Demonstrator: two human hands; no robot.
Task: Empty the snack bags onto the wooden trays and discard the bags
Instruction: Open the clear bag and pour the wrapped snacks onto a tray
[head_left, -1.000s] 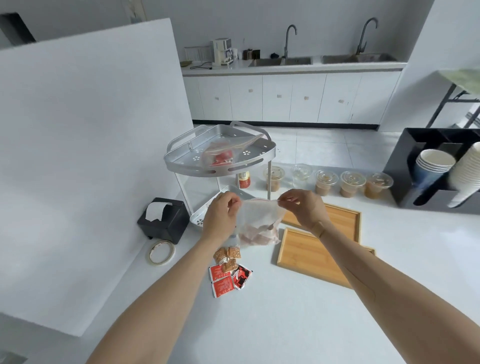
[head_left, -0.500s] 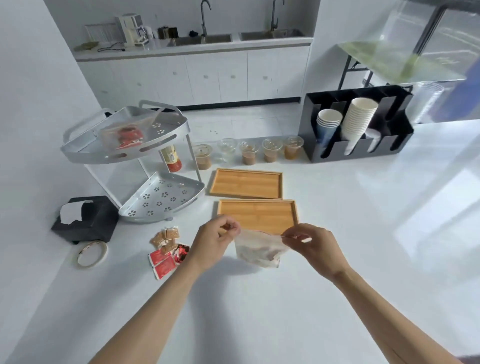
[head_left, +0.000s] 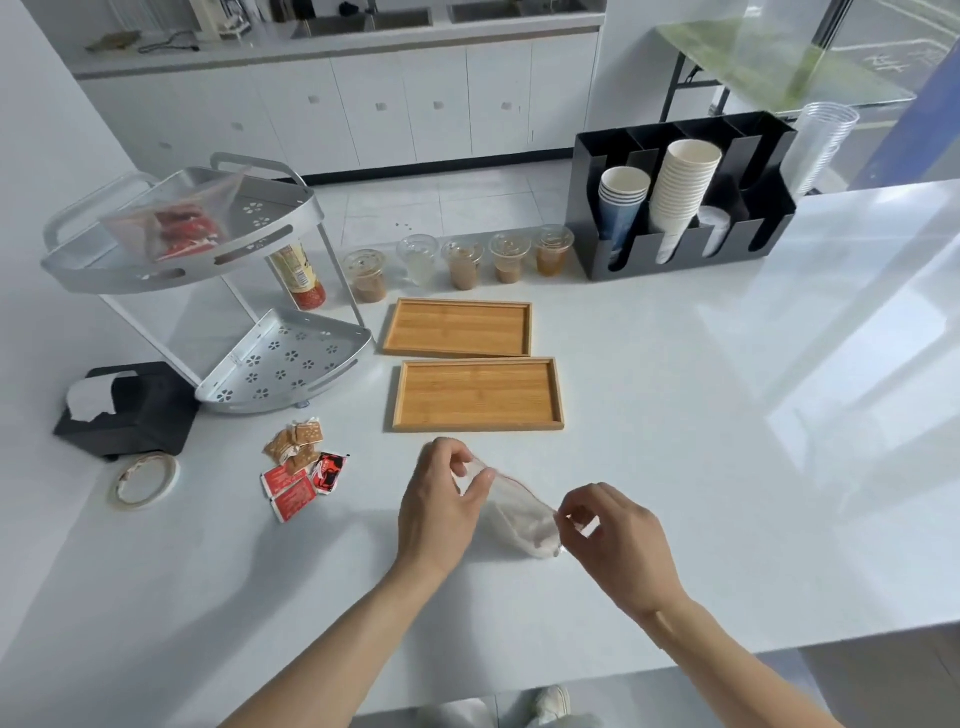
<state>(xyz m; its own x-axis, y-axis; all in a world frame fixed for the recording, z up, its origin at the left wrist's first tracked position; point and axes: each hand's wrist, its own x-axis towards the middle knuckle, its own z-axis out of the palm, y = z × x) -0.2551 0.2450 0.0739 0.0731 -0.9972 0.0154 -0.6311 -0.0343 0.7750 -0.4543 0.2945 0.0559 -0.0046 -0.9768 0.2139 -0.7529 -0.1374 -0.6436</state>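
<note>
On the left of the white bench (head_left: 675, 389) sit a tissue box (head_left: 130, 410), a tape roll (head_left: 143, 480) and a metal rack (head_left: 208, 270) with a snack bag (head_left: 171, 223) on its top shelf. Loose snack packets (head_left: 301, 467) lie near the rack's foot. Two wooden trays (head_left: 475, 395) lie side by side, bare. Just in front of them, the left hand (head_left: 441, 506) and right hand (head_left: 613, 540) each pinch an end of a clear bag (head_left: 519, 514) with curled fingers, above the bench. A cup holder (head_left: 680, 197) stands at the far right.

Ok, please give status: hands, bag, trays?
Left hand and right hand pinch clear bag, snacks inside. Both wooden trays bare. Path unobstructed.
</note>
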